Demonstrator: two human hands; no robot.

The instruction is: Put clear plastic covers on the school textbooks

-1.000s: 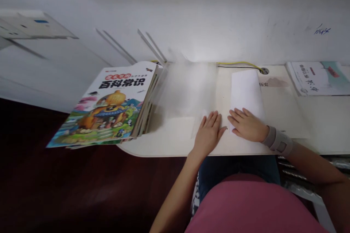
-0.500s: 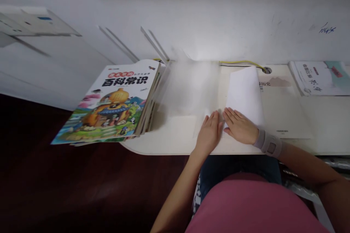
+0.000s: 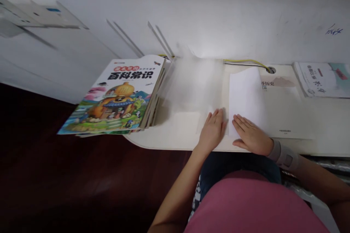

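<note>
My left hand (image 3: 212, 130) lies flat with its fingers stretched forward, over the lower right part of a clear plastic sheet (image 3: 188, 83). My right hand (image 3: 251, 134) rests open on a white flap (image 3: 243, 94), fingers pointing left and forward. That flap covers the left side of a pale grey book (image 3: 287, 113) lying on the desk (image 3: 175, 131). Whether the flap is the book's turned cover or a loose sheet, I cannot tell. Neither hand grips anything.
A stack of books (image 3: 120, 98) with a colourful cover sits at the desk's left end, partly overhanging the edge. Another book (image 3: 322, 80) lies at the far right. A yellow cable (image 3: 246, 61) runs along the wall to a round desk hole (image 3: 270, 70). Wall sockets (image 3: 41, 11) are at upper left.
My right hand has slid right across the white flap, away from my left hand. My left hand stays nearly in place on the plastic. The view has shifted slightly.
</note>
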